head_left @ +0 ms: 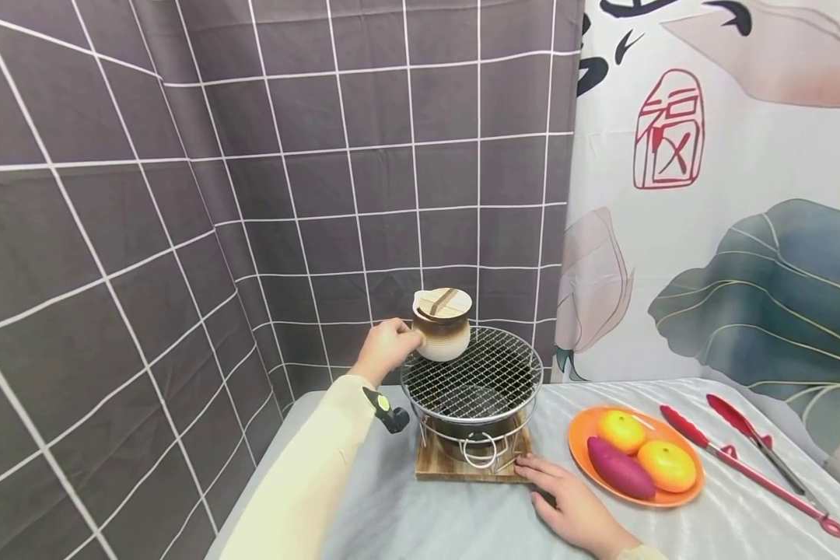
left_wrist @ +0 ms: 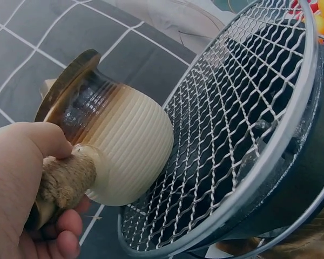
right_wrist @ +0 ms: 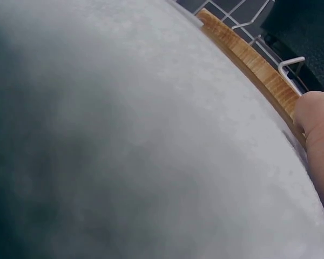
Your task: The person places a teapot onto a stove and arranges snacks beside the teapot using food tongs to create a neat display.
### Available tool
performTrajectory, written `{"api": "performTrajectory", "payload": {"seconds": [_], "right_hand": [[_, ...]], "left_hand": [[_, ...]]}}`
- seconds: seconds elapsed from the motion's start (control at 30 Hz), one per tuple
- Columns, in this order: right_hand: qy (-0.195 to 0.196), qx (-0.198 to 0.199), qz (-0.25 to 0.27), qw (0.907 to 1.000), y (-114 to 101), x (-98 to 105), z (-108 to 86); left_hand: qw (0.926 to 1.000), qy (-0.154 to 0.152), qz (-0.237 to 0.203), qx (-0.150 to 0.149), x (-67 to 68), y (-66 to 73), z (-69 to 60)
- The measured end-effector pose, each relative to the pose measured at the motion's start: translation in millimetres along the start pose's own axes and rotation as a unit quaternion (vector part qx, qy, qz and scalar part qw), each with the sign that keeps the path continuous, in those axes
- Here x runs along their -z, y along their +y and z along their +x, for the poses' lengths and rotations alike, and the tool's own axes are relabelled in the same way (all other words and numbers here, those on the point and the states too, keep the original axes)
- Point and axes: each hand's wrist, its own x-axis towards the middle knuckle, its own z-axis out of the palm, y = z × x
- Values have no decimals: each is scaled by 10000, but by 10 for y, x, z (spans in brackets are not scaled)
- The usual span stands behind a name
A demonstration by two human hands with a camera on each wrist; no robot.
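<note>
My left hand (head_left: 388,348) grips the twine-wrapped handle (left_wrist: 67,181) of a small cream-and-brown ceramic pot (head_left: 442,342) with a light wooden lid (head_left: 444,303). It is over the back left of a round wire grill mesh (head_left: 490,369); whether its base touches the mesh I cannot tell. Beneath the mesh a black stove (head_left: 458,429) in a wire frame stands on a square wooden board (head_left: 434,464). My right hand (head_left: 567,498) rests by the board's front right corner, fingers extended and touching it. The right wrist view catches only part of that hand (right_wrist: 319,129) against the board's edge.
To the right, an orange plate (head_left: 672,502) bears a purple sweet potato (head_left: 619,468) and two oranges (head_left: 666,465). Beyond it lie red-tipped tongs (head_left: 749,470). A grey-white cloth covers the table (head_left: 385,513). Dark tile-patterned curtain (head_left: 364,187) hangs close behind the stove.
</note>
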Motion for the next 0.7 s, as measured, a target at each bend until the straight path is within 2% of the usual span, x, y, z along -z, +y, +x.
{"api": "performTrajectory", "payload": {"seconds": [0.4, 0.7], "right_hand": [[10, -40, 63, 10000, -7, 13, 7], [-13, -36, 43, 10000, 1, 3, -1]], "left_hand": [[9996, -73, -207, 168, 5, -1, 6], [9990, 126, 276, -318, 143, 0, -1]]}}
